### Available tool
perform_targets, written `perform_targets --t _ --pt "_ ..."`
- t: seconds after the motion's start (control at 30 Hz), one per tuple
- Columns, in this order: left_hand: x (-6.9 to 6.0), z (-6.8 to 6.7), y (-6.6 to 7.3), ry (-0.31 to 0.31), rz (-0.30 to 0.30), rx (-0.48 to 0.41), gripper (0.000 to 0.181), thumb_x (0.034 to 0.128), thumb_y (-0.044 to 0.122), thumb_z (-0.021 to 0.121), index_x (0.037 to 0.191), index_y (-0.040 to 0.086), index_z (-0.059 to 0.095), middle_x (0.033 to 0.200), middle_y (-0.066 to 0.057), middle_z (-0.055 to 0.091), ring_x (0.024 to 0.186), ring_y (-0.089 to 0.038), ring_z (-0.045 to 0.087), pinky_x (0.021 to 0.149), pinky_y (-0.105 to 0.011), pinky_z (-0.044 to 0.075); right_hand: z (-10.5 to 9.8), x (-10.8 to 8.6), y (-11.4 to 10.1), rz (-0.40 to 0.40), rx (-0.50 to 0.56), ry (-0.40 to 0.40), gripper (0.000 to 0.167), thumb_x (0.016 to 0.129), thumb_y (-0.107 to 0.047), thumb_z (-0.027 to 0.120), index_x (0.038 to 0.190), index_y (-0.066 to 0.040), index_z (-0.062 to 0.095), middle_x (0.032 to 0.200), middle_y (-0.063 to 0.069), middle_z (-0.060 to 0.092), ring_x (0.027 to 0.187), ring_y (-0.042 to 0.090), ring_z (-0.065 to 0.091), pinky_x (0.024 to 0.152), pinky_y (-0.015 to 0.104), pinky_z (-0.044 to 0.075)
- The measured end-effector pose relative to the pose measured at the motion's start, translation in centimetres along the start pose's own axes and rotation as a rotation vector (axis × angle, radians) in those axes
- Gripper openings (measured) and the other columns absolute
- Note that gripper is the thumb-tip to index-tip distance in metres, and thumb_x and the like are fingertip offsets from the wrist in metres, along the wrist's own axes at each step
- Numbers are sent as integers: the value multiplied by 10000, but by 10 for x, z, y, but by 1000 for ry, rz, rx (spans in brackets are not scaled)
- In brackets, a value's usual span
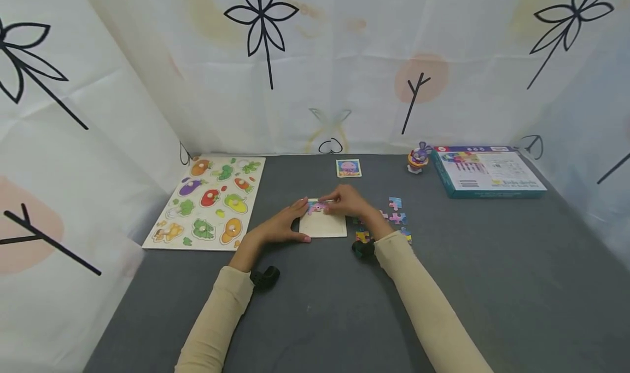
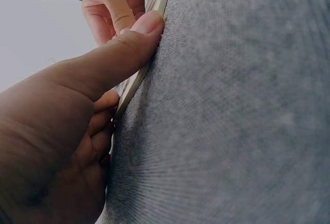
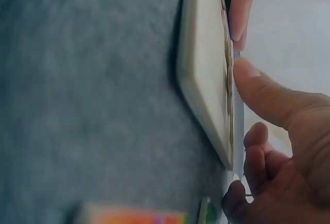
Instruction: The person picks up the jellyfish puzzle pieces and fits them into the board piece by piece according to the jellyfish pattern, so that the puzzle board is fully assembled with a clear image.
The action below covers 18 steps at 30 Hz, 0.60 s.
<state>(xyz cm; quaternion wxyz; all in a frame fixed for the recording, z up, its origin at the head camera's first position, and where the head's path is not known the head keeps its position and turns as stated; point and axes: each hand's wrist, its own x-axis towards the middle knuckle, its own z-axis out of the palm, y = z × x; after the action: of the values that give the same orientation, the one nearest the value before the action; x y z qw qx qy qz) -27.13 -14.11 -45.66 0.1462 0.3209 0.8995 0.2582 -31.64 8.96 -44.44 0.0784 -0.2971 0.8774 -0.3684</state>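
Head view: left hand (image 1: 281, 224), spread wide, is steadying the board (image 1: 323, 227) (likely light, stiff; best edge-held); right hand (image 1: 348, 202) is touching pieces (image 1: 317, 208), grip unclear.

Head view: from above, facing forward and down across the table (image 1: 315, 313); left and right wrist views: close, low, turned sideways — both sharing the edge of the pale board (image 3: 205, 49)

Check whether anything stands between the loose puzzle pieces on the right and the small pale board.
Yes: the right hand reaches over part of the gap between the loose puzzle pieces and the small pale board. Nothing else visible stands in the way.
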Motion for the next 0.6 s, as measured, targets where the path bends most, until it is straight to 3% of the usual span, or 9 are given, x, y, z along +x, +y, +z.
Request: perform_targets --t 0.13,0.23,0.33,0.43,0.47,0.53,0.6 --pt "0 0 2 3 7 1 947 784 389 708 1461 13 163 1551 -132 80 1434 -272 73 1142 -495 101 1 -1 -3 -39 -23 -6 249 791 -74 697 1036 -32 701 608 86 505 531 75 282 516 181 270" --pt "0 0 3 -2 6 2 956 782 397 707 1464 20 152 1553 -124 73 1435 -266 67 1144 -491 96 1 0 -6 -3 -56 -5 225 782 -90 709 1002 -46 714 645 163 615 528 83 290 545 206 286" --pt "1 0 2 -4 7 4 955 784 395 705 1463 18 151 1553 -125 71 1435 -265 64 1145 -490 95 0 1 -9 57 -71 -4 211 780 -119 720 986 -71 722 751 144 700 574 120 473 744 304 407" --pt "2 0 0 1 7 11 950 784 393 706 1461 14 158 1553 -124 74 1435 -262 65 1145 -488 94 -1 1 -9 85 -87 -8 219 782 -145 722 993 -89 723 858 103 716 745 168 589 955 404 330" --pt "2 1 0 2 5 13 949 783 391 707 1460 13 161 1553 -122 74 1435 -263 64 1145 -489 95 -1 1 -9 89 -79 -10 227 784 -147 721 1002 -84 719 833 108 714 719 171 577 924 391 355" --pt "2 1 -2 3 4 13 948 781 392 709 1460 12 169 1553 -120 76 1435 -265 64 1143 -495 96 -1 1 -8 113 -40 -13 256 786 -141 722 1031 -69 707 688 108 688 566 147 472 737 301 400" --pt "3 1 -2 0 0 10 946 780 390 711 1460 13 172 1553 -117 75 1436 -266 61 1143 -497 93 -4 -3 -11 140 41 -13 288 804 -103 699 1080 -23 676 671 164 661 477 106 325 588 246 346"
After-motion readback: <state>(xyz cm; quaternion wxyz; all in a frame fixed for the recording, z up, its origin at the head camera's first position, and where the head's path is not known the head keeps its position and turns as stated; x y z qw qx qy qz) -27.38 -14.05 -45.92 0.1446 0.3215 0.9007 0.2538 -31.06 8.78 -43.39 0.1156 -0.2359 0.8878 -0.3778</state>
